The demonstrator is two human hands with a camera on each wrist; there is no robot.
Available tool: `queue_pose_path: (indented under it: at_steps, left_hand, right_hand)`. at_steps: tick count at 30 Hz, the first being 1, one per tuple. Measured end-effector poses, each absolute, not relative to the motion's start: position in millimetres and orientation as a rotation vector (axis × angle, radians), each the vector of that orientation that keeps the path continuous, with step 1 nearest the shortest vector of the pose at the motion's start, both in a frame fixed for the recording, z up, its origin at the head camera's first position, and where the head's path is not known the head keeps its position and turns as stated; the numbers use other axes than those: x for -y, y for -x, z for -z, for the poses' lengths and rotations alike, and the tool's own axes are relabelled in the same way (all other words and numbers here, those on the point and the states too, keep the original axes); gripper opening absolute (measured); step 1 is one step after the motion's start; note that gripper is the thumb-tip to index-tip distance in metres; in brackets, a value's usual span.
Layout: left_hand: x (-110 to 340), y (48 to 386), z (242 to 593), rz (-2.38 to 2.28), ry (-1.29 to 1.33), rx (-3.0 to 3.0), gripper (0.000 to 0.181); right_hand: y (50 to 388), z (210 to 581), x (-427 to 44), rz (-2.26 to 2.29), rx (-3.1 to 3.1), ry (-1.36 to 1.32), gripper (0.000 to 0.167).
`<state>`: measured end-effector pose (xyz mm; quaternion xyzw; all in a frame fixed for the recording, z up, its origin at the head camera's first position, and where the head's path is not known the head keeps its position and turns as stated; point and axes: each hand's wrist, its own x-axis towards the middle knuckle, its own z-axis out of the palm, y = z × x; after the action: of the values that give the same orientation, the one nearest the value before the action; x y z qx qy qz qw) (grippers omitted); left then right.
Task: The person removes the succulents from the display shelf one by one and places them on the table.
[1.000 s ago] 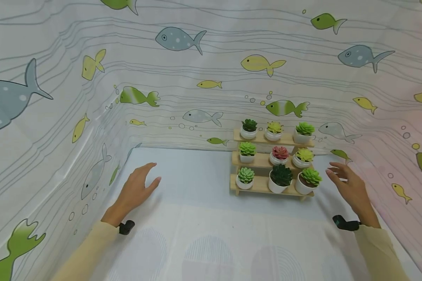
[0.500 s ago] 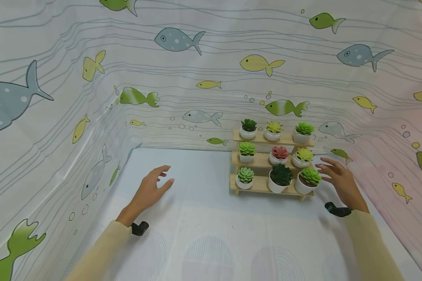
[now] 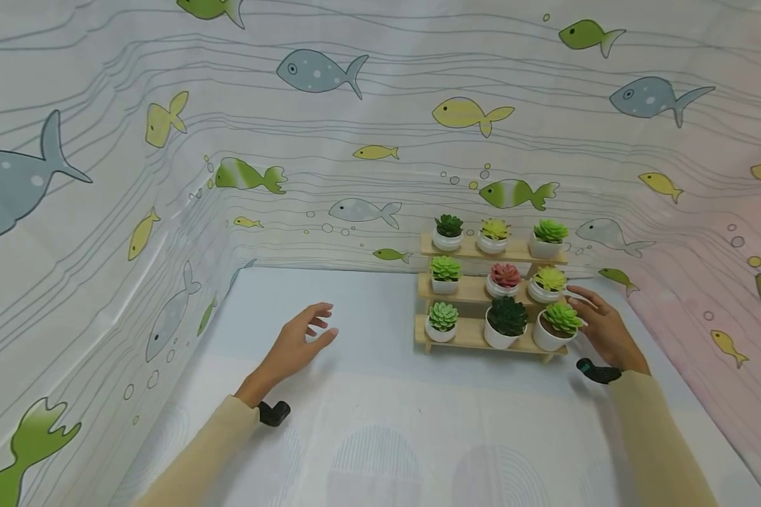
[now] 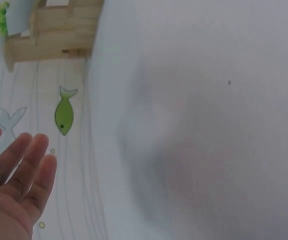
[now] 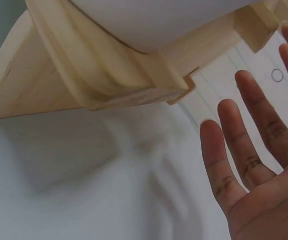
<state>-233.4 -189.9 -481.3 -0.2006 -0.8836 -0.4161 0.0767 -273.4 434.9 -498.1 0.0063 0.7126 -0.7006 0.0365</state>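
Observation:
A three-tier wooden stand [image 3: 469, 342] holds several small potted succulents. On its lowest tier, at the right end, is a bright green succulent in a white pot [image 3: 557, 327]. My right hand [image 3: 609, 331] is at that end, fingers spread loosely beside the stand; the right wrist view shows a gap between most fingertips and the wood. Whether the thumb touches the pot is hidden. Left of the stand, my left hand [image 3: 296, 345] hovers above the table with relaxed fingers and holds nothing. A dark green succulent [image 3: 506, 320] and a red one [image 3: 504, 278] sit mid-row.
White cloth printed with fish hangs behind the table [image 3: 380, 394] and along both sides. The stand is near the back cloth [image 3: 355, 176], right of centre. Each wrist carries a black camera; the left one [image 3: 275, 413] is in the head view.
My left hand has moved right toward the stand. My right hand has moved left, from beyond the stand's right end to close beside it. The pots have stayed in place.

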Motion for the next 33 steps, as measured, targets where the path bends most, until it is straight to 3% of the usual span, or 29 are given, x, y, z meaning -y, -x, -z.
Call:
queue_pose_path:
  at_steps: [26, 33]
  left_hand:
    - [92, 251, 474, 1.547, 0.858, 2.644, 0.056]
    - [63, 257, 476, 1.559, 0.926, 2.629, 0.063]
  right_hand:
    - [284, 508, -430, 2.151, -1.949, -0.075, 0.049]
    - [285, 510, -428, 2.197, -1.908, -0.079, 0.048]
